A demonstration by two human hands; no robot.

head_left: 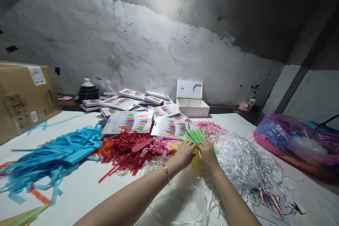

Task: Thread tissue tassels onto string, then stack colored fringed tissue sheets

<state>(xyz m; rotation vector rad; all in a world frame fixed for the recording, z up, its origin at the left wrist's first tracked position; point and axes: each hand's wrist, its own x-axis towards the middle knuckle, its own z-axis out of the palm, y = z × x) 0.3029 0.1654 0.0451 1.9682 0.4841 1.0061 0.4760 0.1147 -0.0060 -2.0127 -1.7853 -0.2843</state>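
My left hand point(185, 153), with a bracelet at the wrist, and my right hand point(208, 153) are close together over the front middle of the table. The fingers of both are closed in a pinch on a fringed tissue-paper tassel. Its green strips point(196, 135) fan out beyond my fingertips, and yellow paper point(195, 163) shows below, between the hands. My fingers hide the exact grip points. Right of my right hand lies a big heap of white shiny ribbon point(235, 157). To the left are red tassels point(129, 148) and pink tassels point(164, 147).
Blue tassels point(60, 148) spread across the left. Behind the tassels lie several flat printed packs point(128, 122) and an open white box point(193, 107). A cardboard carton point(26, 95) stands far left; a filled plastic bag point(296, 141) sits at right. White translucent material point(177, 197) lies under my forearms.
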